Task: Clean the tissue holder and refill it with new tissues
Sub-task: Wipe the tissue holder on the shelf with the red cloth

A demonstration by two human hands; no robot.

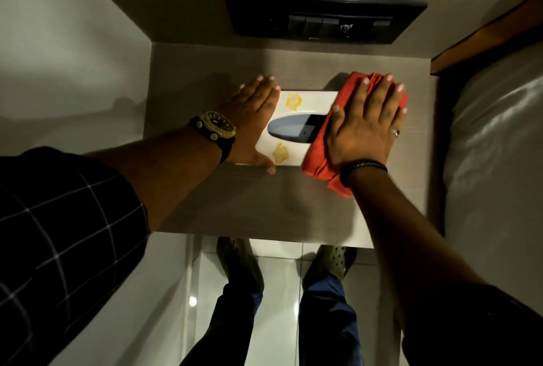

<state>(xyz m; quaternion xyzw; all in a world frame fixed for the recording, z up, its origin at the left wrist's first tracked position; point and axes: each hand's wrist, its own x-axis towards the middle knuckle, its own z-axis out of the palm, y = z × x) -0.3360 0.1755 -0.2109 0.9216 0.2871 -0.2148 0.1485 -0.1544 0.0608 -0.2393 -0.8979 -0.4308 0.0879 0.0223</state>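
A white tissue holder (311, 102) lies flat on a small grey bedside table (293, 206). Its top has a dark oval slot and two yellow stains, one toward the back and one toward the front. My left hand (252, 118) rests on the holder's left end, fingers spread flat, thumb along the front edge. Pressed flat under my right hand (367, 124) is a red cloth (320, 156), which covers the holder's right end. No tissues show in the slot.
A dark switch panel (323, 17) is set in the wall behind the table. A bed with a white sheet (496, 159) runs along the right. A grey wall stands at the left. My feet stand on the glossy tiled floor (279, 277) below.
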